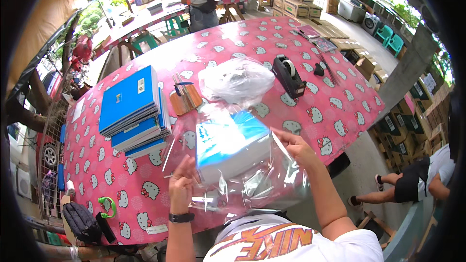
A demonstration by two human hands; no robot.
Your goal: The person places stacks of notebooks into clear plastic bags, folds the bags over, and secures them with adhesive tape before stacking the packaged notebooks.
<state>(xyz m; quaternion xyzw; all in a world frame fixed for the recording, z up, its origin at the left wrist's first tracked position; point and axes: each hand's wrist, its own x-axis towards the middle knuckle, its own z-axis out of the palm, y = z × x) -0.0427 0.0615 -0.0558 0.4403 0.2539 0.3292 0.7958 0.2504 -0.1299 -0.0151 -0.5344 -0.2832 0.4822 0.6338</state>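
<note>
A stack with a blue cover and white sides (228,148) sits inside a clear plastic bag (252,189), tilted toward me over the near part of the table. Glare hides part of the cover. At the bag's left side, my left hand (183,177) has its fingers closed on the plastic, close to the stack's corner. My right hand (295,146) pinches the bag's right edge and draws it taut. Left of the bag lies a pile of blue spiral notebooks (128,99). Crumpled clear plastic (236,80) rests just beyond the stack.
A pink patterned cloth covers the table (145,189). On it are a wooden holder with pens (186,99), a black tape dispenser (290,76) and a dark pouch (82,221). Cardboard boxes (405,128) stand at right. One person (199,0) stands beyond the table, another (422,179) at right.
</note>
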